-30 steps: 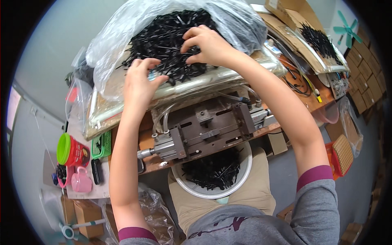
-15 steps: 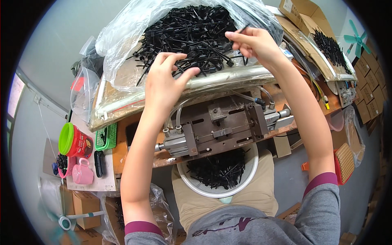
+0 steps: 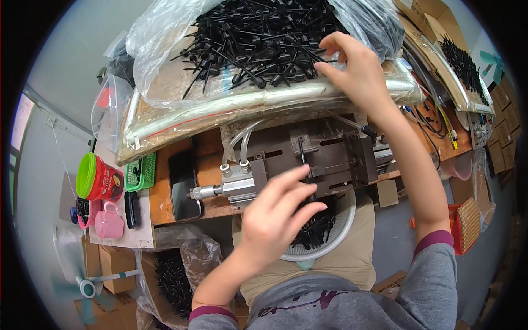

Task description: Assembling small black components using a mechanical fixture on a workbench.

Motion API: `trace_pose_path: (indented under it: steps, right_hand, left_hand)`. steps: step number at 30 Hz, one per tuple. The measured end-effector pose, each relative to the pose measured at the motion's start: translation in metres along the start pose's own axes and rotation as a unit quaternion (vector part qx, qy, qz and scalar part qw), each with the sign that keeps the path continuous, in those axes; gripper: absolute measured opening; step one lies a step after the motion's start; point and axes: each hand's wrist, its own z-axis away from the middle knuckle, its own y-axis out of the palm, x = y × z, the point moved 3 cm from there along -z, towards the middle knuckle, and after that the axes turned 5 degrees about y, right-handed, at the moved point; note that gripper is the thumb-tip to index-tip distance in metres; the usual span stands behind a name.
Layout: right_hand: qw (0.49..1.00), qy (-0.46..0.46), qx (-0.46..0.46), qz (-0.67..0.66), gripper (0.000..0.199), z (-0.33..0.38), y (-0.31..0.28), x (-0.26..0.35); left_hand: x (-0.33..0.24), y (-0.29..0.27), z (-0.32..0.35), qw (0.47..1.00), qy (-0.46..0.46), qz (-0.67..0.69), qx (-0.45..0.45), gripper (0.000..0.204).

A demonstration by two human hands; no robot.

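Head view: your right hand (image 3: 360, 69), fingers spread, borders glossy black sticks (image 3: 258, 41); your left hand (image 3: 269, 220) is at a slim black rod (image 3: 303, 154) over the brown metal fixture (image 3: 333, 159), pinch undeterminable; purple lettering (image 3: 325, 300) marks your grey shirt (image 3: 379, 308).

Bright, even light; window (image 3: 22, 120) at far left pale. Glare on plastic wrap (image 3: 264, 99). Fisheye bends edges; corners black; lower-left fan (image 3: 87, 288) blurred.

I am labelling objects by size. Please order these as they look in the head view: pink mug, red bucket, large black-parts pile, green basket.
1. Large black-parts pile
2. Red bucket
3. Pink mug and green basket: too alike to rank
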Motion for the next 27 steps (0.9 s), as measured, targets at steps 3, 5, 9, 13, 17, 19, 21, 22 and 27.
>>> trace_pose_path:
  steps: [3,5,9,13,17,19,21,22,27]
  right_hand:
    - [0.988,0.094,0.115,0.051,0.027,-0.007,0.023,-0.017]
    - [0.987,0.089,0.126,0.033,0.023,-0.005,0.025,-0.015]
    - [0.996,0.002,0.072,0.052,0.016,0.003,0.012,-0.01]
    - [0.996,0.057,0.042,-0.045,0.02,0.003,-0.014,-0.02]
    - [0.94,0.158,0.12,-0.276,0.022,0.013,-0.038,-0.023]
    - [0.932,0.136,0.135,-0.307,0.02,0.032,-0.049,-0.014]
    - [0.925,0.095,0.17,-0.325,0.02,0.052,-0.057,-0.002]
    - [0.949,0.036,0.172,-0.262,0.021,0.062,-0.061,0.006]
    - [0.944,-0.094,0.245,-0.202,0.021,0.106,-0.062,0.031]
  left_hand:
    - [0.001,0.024,0.024,0.995,0.006,-0.098,0.023,0.029]
    - [0.005,0.035,0.031,0.988,0.013,-0.147,0.041,0.03]
    - [0.008,0.045,0.031,0.975,0.046,-0.204,0.075,0.03]
    - [0.008,0.044,0.023,0.972,0.035,-0.207,0.103,0.029]
    - [0.009,0.045,0.025,0.968,0.044,-0.224,0.105,0.027]
    - [0.008,0.044,0.024,0.97,0.026,-0.207,0.122,0.029]
    - [0.008,0.037,0.022,0.985,-0.033,-0.127,0.113,0.033]
    - [0.008,0.034,0.022,0.991,-0.079,-0.048,0.097,0.037]
    - [-0.002,0.002,0.008,0.876,-0.271,0.399,-0.016,0.054]
